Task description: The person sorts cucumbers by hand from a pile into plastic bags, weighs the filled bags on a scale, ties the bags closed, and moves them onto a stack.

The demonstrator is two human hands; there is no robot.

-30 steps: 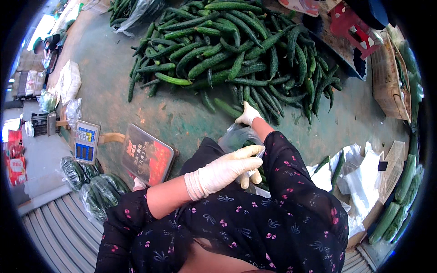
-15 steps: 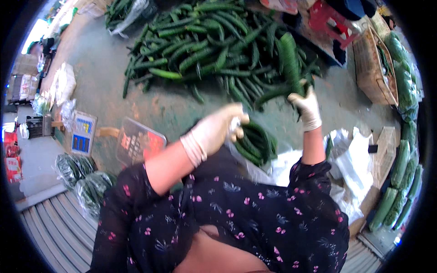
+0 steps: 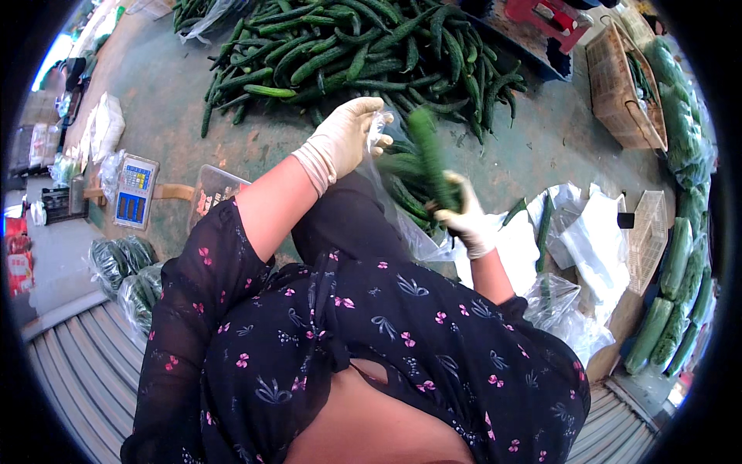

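Both my hands wear pale gloves. My left hand (image 3: 352, 139) pinches the rim of a clear plastic bag (image 3: 421, 243), fingers closed on the film. Inside that bag lie several dark green cucumbers (image 3: 402, 193). My right hand (image 3: 468, 220) grips the lower end of a long cucumber (image 3: 430, 155), blurred by motion, which stands tilted over the bag's mouth. Whether more than one is in that hand, I cannot tell. Just beyond both hands spreads a large heap of loose cucumbers (image 3: 325, 54) on the green floor.
At left are a scale's display (image 3: 135, 191), its pan (image 3: 216, 189) and bagged cucumbers (image 3: 116, 263). White plastic sheeting (image 3: 580, 232) lies at right. Farther right stand a plastic crate (image 3: 618, 93) and stacked bagged cucumbers (image 3: 680, 155). A red stool (image 3: 541, 19) is at the back.
My right hand has come from beside the heap down and left to the bag, bringing the cucumber along. My left hand keeps its hold on the bag's rim; the view has shifted slightly.
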